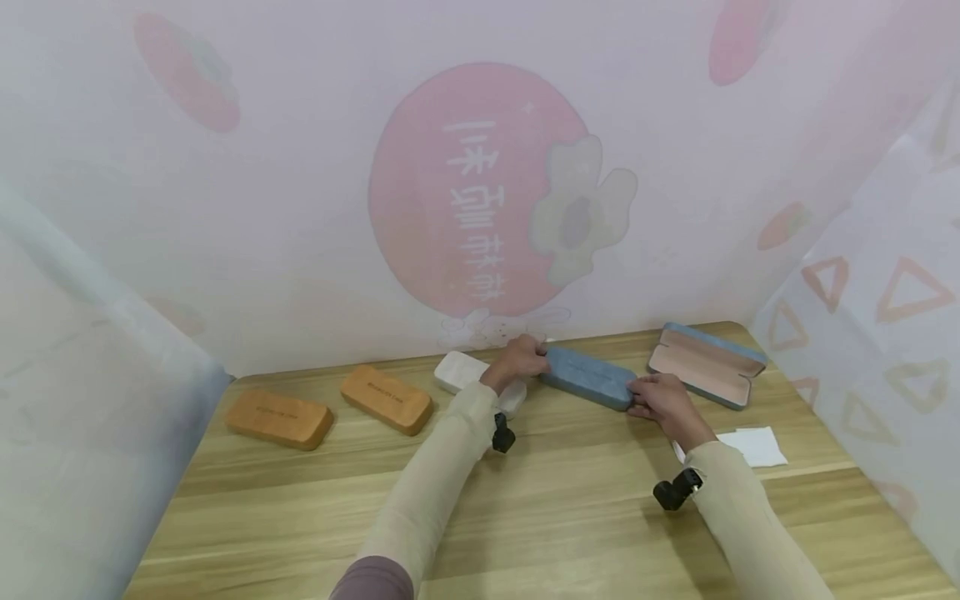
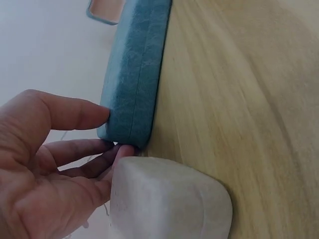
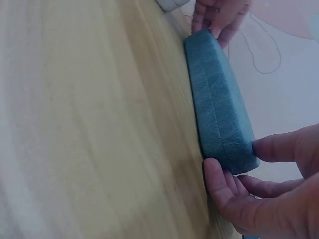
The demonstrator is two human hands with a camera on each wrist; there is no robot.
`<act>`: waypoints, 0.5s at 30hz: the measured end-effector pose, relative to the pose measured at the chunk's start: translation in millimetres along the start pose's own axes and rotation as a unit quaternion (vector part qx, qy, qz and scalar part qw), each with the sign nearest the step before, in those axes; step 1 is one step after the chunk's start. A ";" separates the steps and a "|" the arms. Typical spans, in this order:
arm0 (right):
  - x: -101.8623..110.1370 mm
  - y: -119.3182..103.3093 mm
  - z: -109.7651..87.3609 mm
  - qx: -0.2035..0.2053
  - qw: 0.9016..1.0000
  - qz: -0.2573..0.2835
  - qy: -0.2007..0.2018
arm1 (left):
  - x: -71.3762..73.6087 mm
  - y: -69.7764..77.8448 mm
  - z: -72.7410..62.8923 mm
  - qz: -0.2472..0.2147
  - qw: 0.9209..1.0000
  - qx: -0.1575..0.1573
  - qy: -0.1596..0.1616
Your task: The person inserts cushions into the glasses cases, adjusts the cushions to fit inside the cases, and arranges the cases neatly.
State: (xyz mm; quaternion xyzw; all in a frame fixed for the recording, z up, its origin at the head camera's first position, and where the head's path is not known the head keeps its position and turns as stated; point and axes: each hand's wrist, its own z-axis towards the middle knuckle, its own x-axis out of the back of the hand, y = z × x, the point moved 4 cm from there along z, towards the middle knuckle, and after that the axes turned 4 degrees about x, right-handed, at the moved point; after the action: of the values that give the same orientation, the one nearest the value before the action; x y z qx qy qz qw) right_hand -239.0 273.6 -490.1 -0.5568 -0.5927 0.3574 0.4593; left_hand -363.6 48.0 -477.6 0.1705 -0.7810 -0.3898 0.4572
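Note:
A closed blue glasses case point(image 1: 588, 377) lies on the table toward the back, pinched at its two ends. My left hand point(image 1: 521, 360) grips the left end; in the left wrist view its thumb point(image 2: 82, 113) presses the top edge while the other fingers bend around the end. At the right end, my right hand point(image 1: 663, 400) holds the case, thumb point(image 3: 279, 148) on top and fingertips low at the side. Close beneath the left hand sits a white glasses case point(image 1: 461, 371), partly hidden by that hand and wrist.
Two orange glasses cases point(image 1: 386, 398) point(image 1: 279, 418) lie to the left. An open blue glasses case point(image 1: 701, 367) with a pinkish lining stands at the back right. A white cloth point(image 1: 757, 447) lies by the right wrist. A printed wall sheet point(image 1: 300, 250) borders the table's back edge.

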 end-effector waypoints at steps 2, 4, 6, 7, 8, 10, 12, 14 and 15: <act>0.7 1.4 -0.9 0.005 1.000 -0.002 0.004 | -0.8 2.0 -1.4 0.008 1.000 0.003 0.001; 1.4 2.9 -1.6 0.008 1.000 -0.001 0.008 | -1.5 3.6 -4.0 0.015 1.000 0.009 0.004; 1.6 4.5 -1.9 0.015 1.000 -0.003 0.008 | -1.9 5.1 -7.0 0.022 1.000 0.013 0.010; 1.6 5.3 -2.0 0.018 1.000 -0.003 0.009 | -2.0 5.8 -8.7 0.025 0.999 0.015 0.013; 1.6 5.9 -2.1 0.021 1.000 -0.001 0.011 | -2.0 6.9 -10.7 0.032 0.999 0.013 0.019; 1.3 6.7 -1.9 0.030 0.999 -0.005 0.011 | -2.1 9.1 -14.7 0.046 0.998 0.007 0.030; 0.9 7.7 -2.0 0.032 0.999 -0.007 0.014 | -1.4 11.4 -19.7 0.053 0.998 -0.007 0.044; 0.9 8.6 -3.3 0.033 0.999 -0.007 0.017 | -0.8 14.3 -26.3 0.055 0.997 -0.023 0.055; 1.3 8.9 -4.6 0.034 0.999 -0.007 0.016 | -0.4 16.2 -30.3 0.053 0.996 -0.032 0.058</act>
State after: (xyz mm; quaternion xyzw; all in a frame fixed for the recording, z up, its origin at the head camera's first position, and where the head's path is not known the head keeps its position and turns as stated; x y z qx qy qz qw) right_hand -231.7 275.6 -496.8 -0.5422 -0.5767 0.3648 0.4903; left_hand -336.3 44.8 -457.0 0.1365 -0.7483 -0.3797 0.5265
